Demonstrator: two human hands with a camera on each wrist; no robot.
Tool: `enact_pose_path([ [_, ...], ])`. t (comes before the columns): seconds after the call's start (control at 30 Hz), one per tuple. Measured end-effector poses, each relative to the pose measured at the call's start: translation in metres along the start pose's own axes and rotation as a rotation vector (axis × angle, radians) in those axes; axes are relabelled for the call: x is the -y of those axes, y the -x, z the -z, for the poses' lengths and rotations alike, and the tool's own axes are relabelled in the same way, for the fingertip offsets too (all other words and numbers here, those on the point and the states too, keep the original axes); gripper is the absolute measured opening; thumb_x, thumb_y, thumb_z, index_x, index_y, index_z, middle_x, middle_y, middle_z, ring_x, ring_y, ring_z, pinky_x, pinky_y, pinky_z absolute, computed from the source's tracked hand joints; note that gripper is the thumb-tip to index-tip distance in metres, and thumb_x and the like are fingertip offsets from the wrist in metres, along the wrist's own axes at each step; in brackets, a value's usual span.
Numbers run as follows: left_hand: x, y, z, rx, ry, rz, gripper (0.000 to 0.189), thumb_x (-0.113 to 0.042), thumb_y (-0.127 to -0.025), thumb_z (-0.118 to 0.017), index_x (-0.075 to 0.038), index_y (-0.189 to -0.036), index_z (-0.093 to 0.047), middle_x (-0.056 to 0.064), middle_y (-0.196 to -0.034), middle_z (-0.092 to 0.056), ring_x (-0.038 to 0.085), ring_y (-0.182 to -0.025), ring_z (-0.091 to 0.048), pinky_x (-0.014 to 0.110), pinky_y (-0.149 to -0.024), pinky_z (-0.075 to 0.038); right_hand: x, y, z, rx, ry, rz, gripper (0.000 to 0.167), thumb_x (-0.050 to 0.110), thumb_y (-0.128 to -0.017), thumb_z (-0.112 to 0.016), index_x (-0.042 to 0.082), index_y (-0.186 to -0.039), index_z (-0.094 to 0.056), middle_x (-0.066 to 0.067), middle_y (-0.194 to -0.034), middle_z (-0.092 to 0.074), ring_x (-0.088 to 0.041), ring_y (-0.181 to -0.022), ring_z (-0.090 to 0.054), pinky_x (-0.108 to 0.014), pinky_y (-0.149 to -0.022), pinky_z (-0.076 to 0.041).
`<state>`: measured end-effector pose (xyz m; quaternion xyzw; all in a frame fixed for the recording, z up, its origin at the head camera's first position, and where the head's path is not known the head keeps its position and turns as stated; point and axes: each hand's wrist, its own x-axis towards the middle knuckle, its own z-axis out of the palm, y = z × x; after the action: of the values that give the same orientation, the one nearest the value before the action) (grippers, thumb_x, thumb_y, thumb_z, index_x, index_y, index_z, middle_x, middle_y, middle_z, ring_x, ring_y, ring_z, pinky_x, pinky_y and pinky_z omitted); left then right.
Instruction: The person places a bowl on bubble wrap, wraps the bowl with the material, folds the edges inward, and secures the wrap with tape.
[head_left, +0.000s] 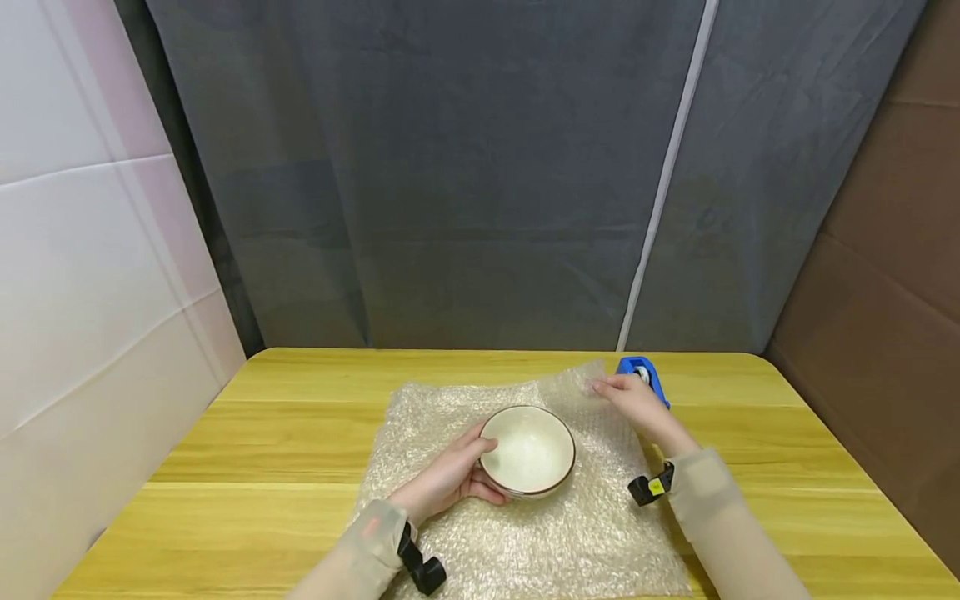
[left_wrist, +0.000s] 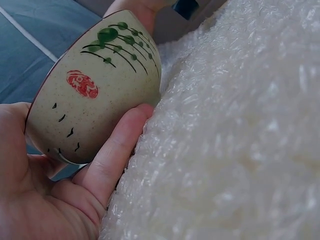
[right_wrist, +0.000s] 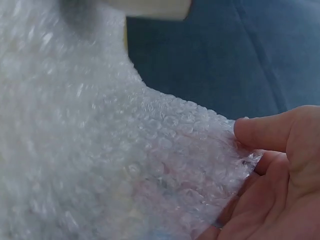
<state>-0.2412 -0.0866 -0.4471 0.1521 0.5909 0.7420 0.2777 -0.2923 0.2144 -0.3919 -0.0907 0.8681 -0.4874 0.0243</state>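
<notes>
A cream ceramic bowl [head_left: 527, 450] with a brown rim is over the middle of a bubble wrap sheet [head_left: 600, 542]. My left hand [head_left: 453, 475] grips its left side, thumb over the rim and fingers beneath. In the left wrist view the bowl [left_wrist: 107, 85] is tilted and shows green painted sprigs and a red stamp on its outer wall. At the far right corner my right hand [head_left: 637, 406] pinches the bubble wrap between thumb and fingers. That corner of the bubble wrap [right_wrist: 200, 150] is lifted in the right wrist view, with fingers partly hidden behind it.
A blue tape dispenser [head_left: 637, 365] stands on the wooden table [head_left: 285, 467], just behind my right hand. Grey fabric [head_left: 465, 183] hangs at the table's far edge. A white panel [head_left: 112, 250] rises on the left and a brown one [head_left: 885, 250] on the right.
</notes>
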Motion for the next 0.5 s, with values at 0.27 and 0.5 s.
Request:
enact_pose_path([
  [0.27,-0.001,-0.001,0.001,-0.011,0.003,-0.003,0.064,-0.023,-0.101,-0.043,-0.014,-0.156,-0.01,0.031,-0.105,-0.061,0.028,-0.069,-0.069,0.041,-0.068,-0.059,0.028,0.009,0.002,0.003,-0.038,0.099,0.035,0.018,-0.101,-0.05,-0.011,-0.115,-0.064,-0.024,-0.118,-0.064,-0.027,-0.095,-0.067,-0.039,-0.084,-0.052],
  [0.5,0.0,-0.001,0.002,-0.017,-0.001,-0.004,0.063,-0.022,-0.1,-0.042,-0.011,-0.155,-0.013,0.028,-0.102,-0.064,0.028,-0.069,-0.07,0.04,-0.067,-0.059,0.053,0.024,0.001,0.02,0.013,0.157,0.032,0.016,-0.1,-0.052,-0.008,-0.116,-0.066,-0.021,-0.118,-0.065,-0.028,-0.109,-0.058,-0.039,-0.09,-0.049],
])
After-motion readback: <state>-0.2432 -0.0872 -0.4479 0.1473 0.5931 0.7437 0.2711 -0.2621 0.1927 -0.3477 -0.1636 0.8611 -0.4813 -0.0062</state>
